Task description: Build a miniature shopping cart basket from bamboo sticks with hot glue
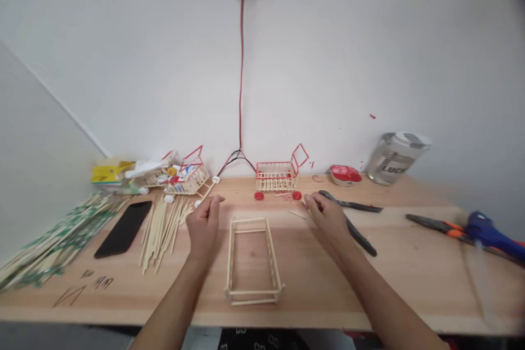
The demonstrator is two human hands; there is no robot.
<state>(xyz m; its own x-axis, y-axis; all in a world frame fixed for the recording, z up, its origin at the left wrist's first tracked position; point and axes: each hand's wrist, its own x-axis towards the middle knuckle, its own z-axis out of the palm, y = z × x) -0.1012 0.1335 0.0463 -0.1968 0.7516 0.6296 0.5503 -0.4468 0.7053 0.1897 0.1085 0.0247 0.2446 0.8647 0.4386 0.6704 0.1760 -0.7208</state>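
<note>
My left hand (pixel 204 227) is closed above the table, its thumb lying over the curled fingers; whatever it may hold is hidden. Opposite it, my right hand (pixel 330 221) is pinched, with a thin wooden stick (pixel 303 203) showing faintly at the fingertips. Between my forearms rests an open rectangular frame of pale sticks (pixel 273 262), which neither hand touches. A short loose stick (pixel 296 214) lies left of my right hand. Beside and partly behind that hand is a dark two-handled tool (pixel 361 206), its kind unclear. Just beyond stands a small stick cart (pixel 275 178) with red trim and red wheels.
Bare sticks (pixel 158 235), a black phone (pixel 123 229) and green-white wrapped sticks (pixel 61 235) cover the left side. More small carts (pixel 186 178) stand behind them. Rightward are a red-filled dish (pixel 345 174), a clear jar (pixel 396 158), orange-grey pliers (pixel 435 224) and a blue glue gun (pixel 490 232).
</note>
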